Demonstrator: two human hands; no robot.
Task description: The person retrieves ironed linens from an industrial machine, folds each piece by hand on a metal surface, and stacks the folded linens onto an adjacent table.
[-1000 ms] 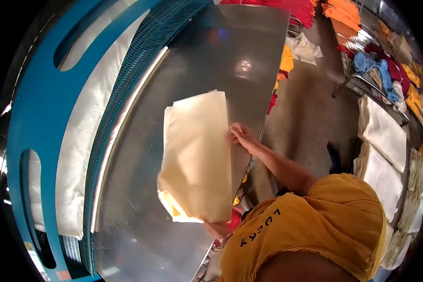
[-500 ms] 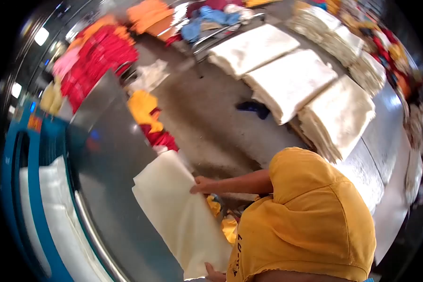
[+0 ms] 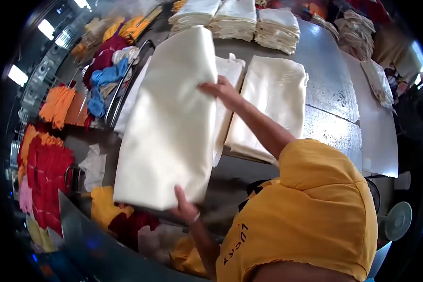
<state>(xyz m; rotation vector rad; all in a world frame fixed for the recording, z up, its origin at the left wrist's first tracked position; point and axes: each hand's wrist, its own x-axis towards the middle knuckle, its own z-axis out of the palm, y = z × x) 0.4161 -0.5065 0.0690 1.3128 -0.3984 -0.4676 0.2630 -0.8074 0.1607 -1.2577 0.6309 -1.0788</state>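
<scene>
A folded cream-white cloth (image 3: 167, 127) is held up at a slant in front of me, between both hands. My right hand (image 3: 223, 91) grips its far right edge, fingers closed at the rim. At the near lower edge, my left hand (image 3: 186, 207) pinches the cloth with its thumb on top; its other fingers are partly hidden. Behind the held cloth lies a stack of white folded cloth (image 3: 228, 108), mostly covered by it. A further folded cloth stack (image 3: 272, 101) lies to the right, below my right forearm.
More white stacks (image 3: 277, 30) stand at the back of the metal table (image 3: 329, 89). On the left are a rack of blue and maroon cloth (image 3: 103, 80), red bundles (image 3: 47, 178) and orange cloth (image 3: 58, 105). A metal surface (image 3: 94, 244) runs along the bottom left, and a fan (image 3: 398, 221) stands right.
My view has turned from the teal machine toward the table of stacks. Both hands have carried the folded cloth there, raising it over the stacks.
</scene>
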